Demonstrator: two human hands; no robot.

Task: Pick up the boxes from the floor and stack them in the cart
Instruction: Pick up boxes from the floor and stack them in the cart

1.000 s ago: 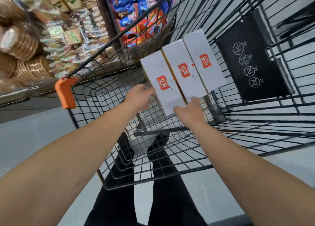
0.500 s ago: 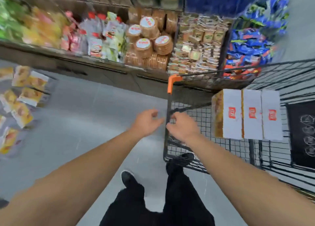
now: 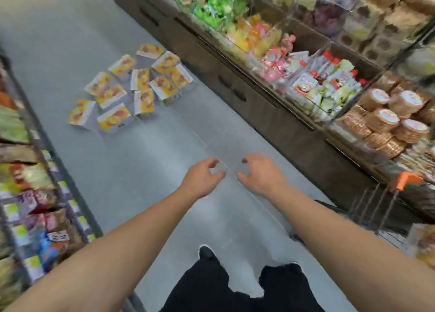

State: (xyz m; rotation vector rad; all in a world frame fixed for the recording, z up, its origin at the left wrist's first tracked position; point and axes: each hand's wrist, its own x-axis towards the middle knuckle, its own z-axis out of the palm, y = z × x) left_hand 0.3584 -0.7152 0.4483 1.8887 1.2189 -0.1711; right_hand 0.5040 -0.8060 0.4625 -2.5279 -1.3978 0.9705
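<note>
Several yellow-and-white boxes (image 3: 131, 88) lie scattered on the grey floor ahead and to the left. My left hand (image 3: 202, 176) and my right hand (image 3: 260, 174) hover side by side over bare floor, well short of the boxes, fingers loosely spread and holding nothing. The black wire cart (image 3: 386, 205) with its orange corner guard shows only partly at the right edge. The boxes inside it are out of view except for a blurred corner at the far right.
A shelf unit (image 3: 306, 59) of sweets and round biscuit packs runs along the right. A wire rack (image 3: 35, 170) of snack bags lines the left. The grey aisle floor (image 3: 131, 170) lies between them. My black trousers and one shoe show below.
My view has swung left, away from the cart toward the boxes on the floor. Both hands have left the boxes in the cart and now hang empty over the floor.
</note>
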